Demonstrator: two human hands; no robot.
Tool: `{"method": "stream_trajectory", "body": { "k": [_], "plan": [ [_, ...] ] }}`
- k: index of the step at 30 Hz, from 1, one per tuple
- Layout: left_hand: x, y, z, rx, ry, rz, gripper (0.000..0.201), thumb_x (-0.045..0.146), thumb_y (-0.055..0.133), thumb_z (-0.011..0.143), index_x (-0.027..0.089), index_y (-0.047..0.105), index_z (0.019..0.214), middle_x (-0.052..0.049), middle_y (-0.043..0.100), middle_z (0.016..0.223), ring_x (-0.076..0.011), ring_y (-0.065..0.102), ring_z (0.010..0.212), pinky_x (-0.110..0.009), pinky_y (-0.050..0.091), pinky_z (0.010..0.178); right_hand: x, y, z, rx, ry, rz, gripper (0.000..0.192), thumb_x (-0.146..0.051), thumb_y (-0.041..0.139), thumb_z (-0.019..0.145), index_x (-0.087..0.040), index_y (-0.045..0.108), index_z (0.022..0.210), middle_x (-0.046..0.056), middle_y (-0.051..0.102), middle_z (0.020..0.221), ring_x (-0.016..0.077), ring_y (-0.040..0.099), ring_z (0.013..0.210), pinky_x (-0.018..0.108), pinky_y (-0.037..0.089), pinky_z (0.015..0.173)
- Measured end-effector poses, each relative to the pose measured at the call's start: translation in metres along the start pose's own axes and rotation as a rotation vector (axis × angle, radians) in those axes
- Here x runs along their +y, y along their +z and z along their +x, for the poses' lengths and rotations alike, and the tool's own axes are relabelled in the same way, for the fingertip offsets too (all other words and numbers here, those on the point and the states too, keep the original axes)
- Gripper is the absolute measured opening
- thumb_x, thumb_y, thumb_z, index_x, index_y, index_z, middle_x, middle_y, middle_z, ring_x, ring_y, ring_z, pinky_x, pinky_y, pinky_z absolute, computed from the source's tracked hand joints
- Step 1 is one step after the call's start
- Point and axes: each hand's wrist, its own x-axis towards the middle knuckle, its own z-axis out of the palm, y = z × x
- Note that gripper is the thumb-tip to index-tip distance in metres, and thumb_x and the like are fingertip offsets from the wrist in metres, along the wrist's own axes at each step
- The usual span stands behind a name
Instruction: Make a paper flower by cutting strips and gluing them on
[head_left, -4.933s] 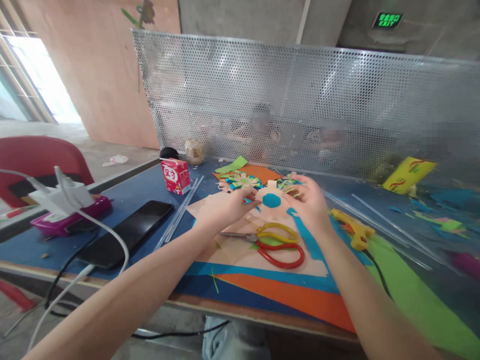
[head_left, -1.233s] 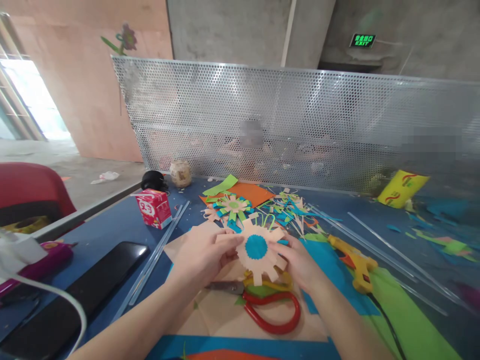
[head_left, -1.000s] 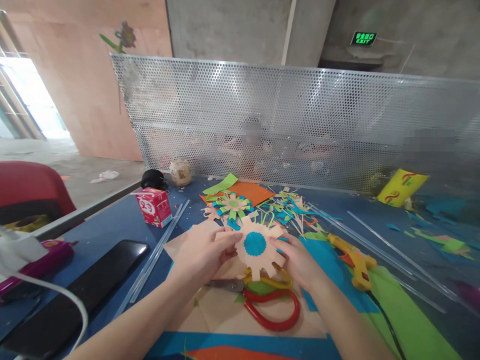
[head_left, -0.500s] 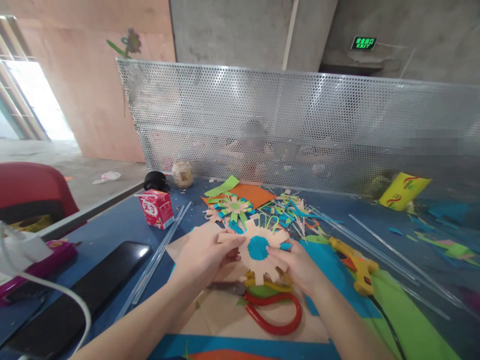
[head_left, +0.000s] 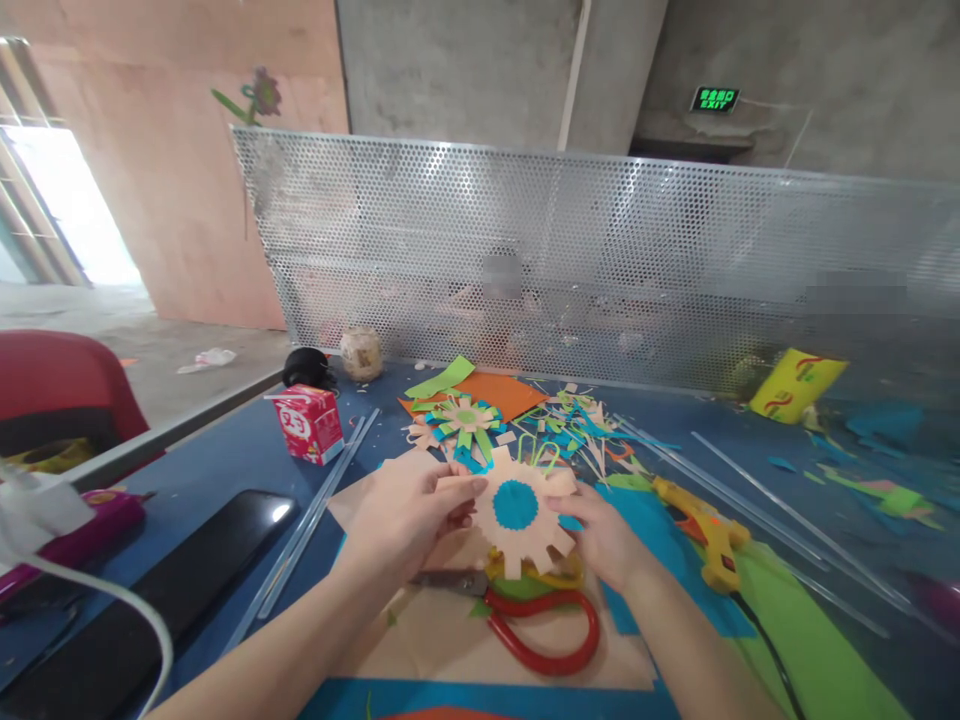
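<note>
A peach paper flower (head_left: pixel 520 512) with cut petals and a blue round centre is held up over the table between both hands. My left hand (head_left: pixel 409 510) pinches its left petals with fingertips. My right hand (head_left: pixel 604 535) grips its right edge from behind. Directly under the flower lie red and yellow scissors (head_left: pixel 541 612) on a peach sheet (head_left: pixel 442 630). A finished layered paper flower (head_left: pixel 463 418) lies farther back on the blue table (head_left: pixel 225 460).
A yellow glue gun (head_left: pixel 709 535) lies right of my hands, beside clear glue sticks (head_left: pixel 757 490). A black phone (head_left: pixel 150 590), a red drink carton (head_left: pixel 307 423) and more glue sticks (head_left: pixel 315 515) are on the left. Paper scraps (head_left: pixel 577 425) lie before a perforated metal screen (head_left: pixel 600 260).
The flower has been lowered from mid-air toward me and turned a little between my fingers. Both hands keep hold of it. The view has shifted slightly.
</note>
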Motion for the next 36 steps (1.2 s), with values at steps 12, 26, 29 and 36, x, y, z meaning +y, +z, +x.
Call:
{"method": "stream_trajectory", "body": {
  "k": [12, 26, 29, 36],
  "plan": [
    [0.006, 0.003, -0.005, 0.019, 0.020, 0.003, 0.032, 0.037, 0.071, 0.056, 0.010, 0.062, 0.071, -0.004, 0.059, 0.060, -0.0120, 0.055, 0.055, -0.023, 0.044, 0.053, 0.007, -0.005, 0.008, -0.005, -0.236, -0.399, 0.028, -0.031, 0.069, 0.059, -0.017, 0.059, 0.080, 0.004, 0.063, 0.080, 0.0195, 0.058, 0.076, 0.030, 0.045, 0.071],
    [0.009, 0.002, -0.005, -0.004, 0.051, 0.043, 0.037, 0.039, 0.067, 0.063, 0.013, 0.064, 0.089, -0.009, 0.066, 0.079, -0.0174, 0.063, 0.071, -0.025, 0.047, 0.061, -0.002, -0.007, 0.008, 0.104, -0.340, -0.613, 0.022, -0.034, 0.063, 0.063, -0.017, 0.056, 0.074, 0.004, 0.062, 0.078, 0.0203, 0.057, 0.078, 0.030, 0.045, 0.071],
    [0.006, -0.003, 0.002, 0.041, 0.074, 0.001, 0.033, 0.039, 0.065, 0.065, 0.015, 0.062, 0.088, -0.009, 0.065, 0.088, -0.0183, 0.065, 0.077, -0.021, 0.044, 0.058, -0.001, -0.016, 0.014, 0.132, -0.356, -0.656, 0.022, -0.036, 0.057, 0.067, -0.017, 0.055, 0.079, 0.004, 0.062, 0.079, 0.0203, 0.058, 0.077, 0.029, 0.045, 0.069],
    [0.002, -0.011, 0.010, 0.110, 0.144, 0.088, 0.039, 0.041, 0.066, 0.062, 0.014, 0.063, 0.090, -0.012, 0.067, 0.088, -0.0212, 0.065, 0.078, -0.022, 0.042, 0.056, -0.022, -0.034, 0.005, 0.718, -0.705, -1.440, 0.025, -0.030, 0.043, 0.078, -0.012, 0.057, 0.090, 0.015, 0.060, 0.091, 0.0271, 0.054, 0.091, 0.039, 0.041, 0.080]
  ]
}}
